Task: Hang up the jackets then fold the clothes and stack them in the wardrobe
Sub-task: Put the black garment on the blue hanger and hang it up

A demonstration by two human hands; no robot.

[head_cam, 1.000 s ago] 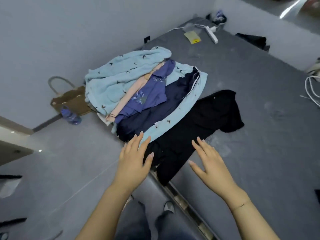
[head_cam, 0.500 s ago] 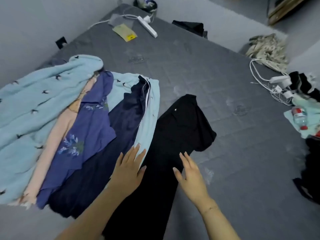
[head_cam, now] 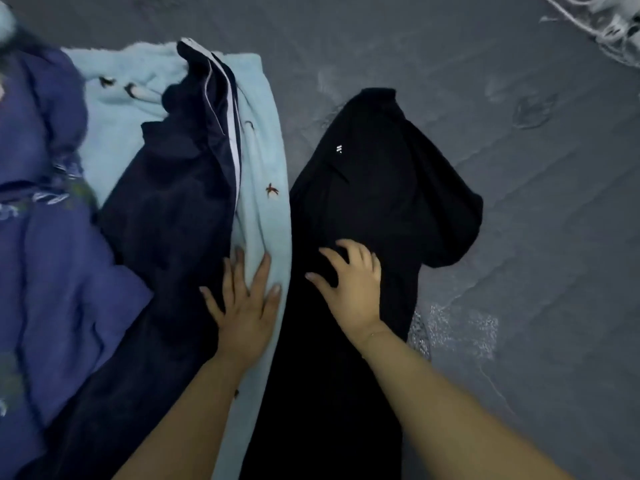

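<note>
A black garment (head_cam: pixel 374 188) lies stretched out on the grey mattress (head_cam: pixel 519 237). My right hand (head_cam: pixel 349 285) is on its middle, with the fingers curling into the black cloth. Left of it lies a pile: a light blue fleece piece with small bird prints (head_cam: pixel 263 168), a navy jacket with white stripes (head_cam: pixel 173 209) and a purple-blue top (head_cam: pixel 45 265). My left hand (head_cam: pixel 246 303) rests flat, fingers spread, on the edge of the light blue fleece next to the navy jacket.
White cables and a power strip (head_cam: pixel 609 26) lie on the mattress at the top right. Bare grey mattress stretches to the right of the black garment.
The view has moved in close over the clothes. Both hands have come down onto the cloth: the left onto the light blue fleece, the right onto the black garment, its fingers now curling.
</note>
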